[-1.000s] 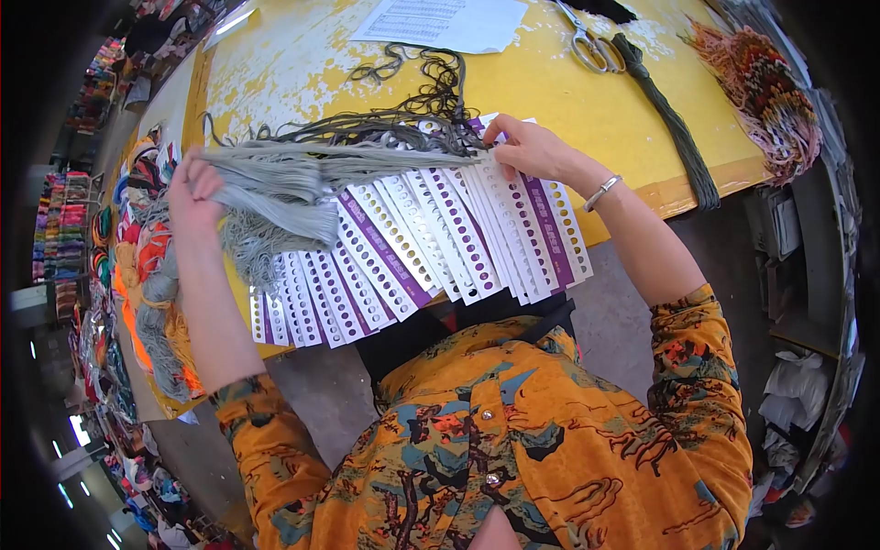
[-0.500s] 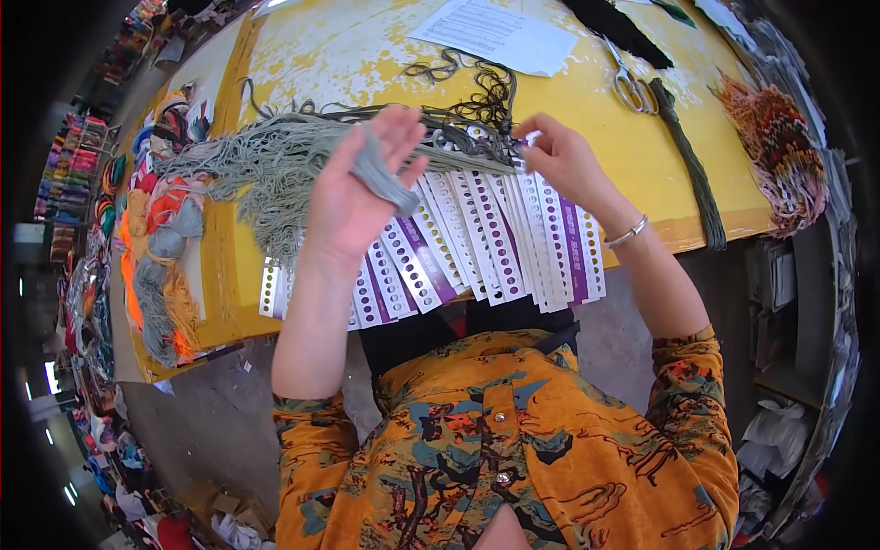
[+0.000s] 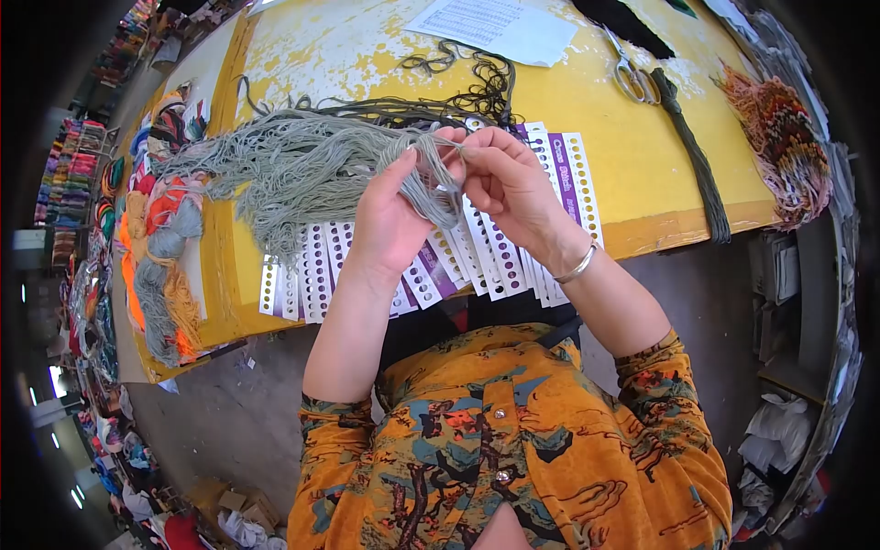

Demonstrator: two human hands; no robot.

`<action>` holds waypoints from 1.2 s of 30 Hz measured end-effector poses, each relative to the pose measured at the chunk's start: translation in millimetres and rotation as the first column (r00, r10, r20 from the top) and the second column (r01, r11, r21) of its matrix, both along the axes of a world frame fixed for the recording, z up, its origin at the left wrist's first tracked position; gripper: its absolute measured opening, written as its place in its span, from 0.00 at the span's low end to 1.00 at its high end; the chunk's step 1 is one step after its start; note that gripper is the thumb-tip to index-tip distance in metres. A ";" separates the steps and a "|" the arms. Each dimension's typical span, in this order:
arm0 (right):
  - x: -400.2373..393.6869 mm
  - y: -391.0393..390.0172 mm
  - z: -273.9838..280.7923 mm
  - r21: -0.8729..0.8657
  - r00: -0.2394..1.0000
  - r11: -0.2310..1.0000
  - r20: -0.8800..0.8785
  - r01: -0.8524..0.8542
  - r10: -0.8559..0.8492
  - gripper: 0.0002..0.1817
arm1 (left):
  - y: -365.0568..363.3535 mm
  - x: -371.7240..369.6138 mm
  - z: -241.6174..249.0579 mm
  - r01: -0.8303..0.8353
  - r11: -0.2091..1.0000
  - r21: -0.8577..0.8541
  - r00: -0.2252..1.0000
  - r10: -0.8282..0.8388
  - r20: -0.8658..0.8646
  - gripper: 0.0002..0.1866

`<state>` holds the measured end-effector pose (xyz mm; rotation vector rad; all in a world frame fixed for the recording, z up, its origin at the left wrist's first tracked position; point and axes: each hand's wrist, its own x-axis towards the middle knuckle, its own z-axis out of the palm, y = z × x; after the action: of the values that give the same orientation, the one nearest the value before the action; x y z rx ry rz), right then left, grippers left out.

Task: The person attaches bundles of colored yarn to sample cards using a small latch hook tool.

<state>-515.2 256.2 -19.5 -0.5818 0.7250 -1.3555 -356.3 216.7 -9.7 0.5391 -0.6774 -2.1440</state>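
Observation:
My left hand (image 3: 390, 220) and my right hand (image 3: 507, 183) meet above a fanned row of white and purple punched cards (image 3: 477, 257). Both pinch the same small loop of grey-green thread (image 3: 438, 188), which hangs between the fingers. A large loose bundle of the same grey-green thread (image 3: 284, 170) lies on the yellow table (image 3: 605, 137) to the left of my hands. My right wrist carries a silver bangle.
Dark thread (image 3: 477, 87) lies tangled behind the cards. A printed sheet (image 3: 500, 23), scissors (image 3: 632, 78) and a long dark green skein (image 3: 697, 156) sit farther back and right. Multicoloured skeins (image 3: 779, 137) lie at the right edge, orange and grey skeins (image 3: 160, 266) at the left.
My left hand came in from the far left with a strand and joined my right hand, which lifted off the cards. Both now hold the thread together.

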 end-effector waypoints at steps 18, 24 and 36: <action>10.8 11.2 -14.5 -0.057 0.950 0.985 -0.263 0.161 -0.170 0.02 | 8.3 -10.2 -13.2 -0.171 0.970 -0.171 0.952 0.208 0.226 0.26; 11.0 10.5 -14.6 -0.053 0.948 0.988 -0.278 0.146 -0.156 0.02 | 5.3 -10.0 -19.6 -0.185 0.947 -0.262 0.929 0.255 0.269 0.22; 10.4 11.1 -15.9 -0.009 0.976 0.992 -0.177 0.129 -0.128 0.01 | 5.8 -10.3 -19.8 -0.166 0.945 -0.280 0.925 0.248 0.288 0.23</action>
<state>-504.8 267.4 -35.4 -0.6694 0.9221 -1.4339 -366.6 222.5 -29.5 0.7922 -1.0078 -1.7536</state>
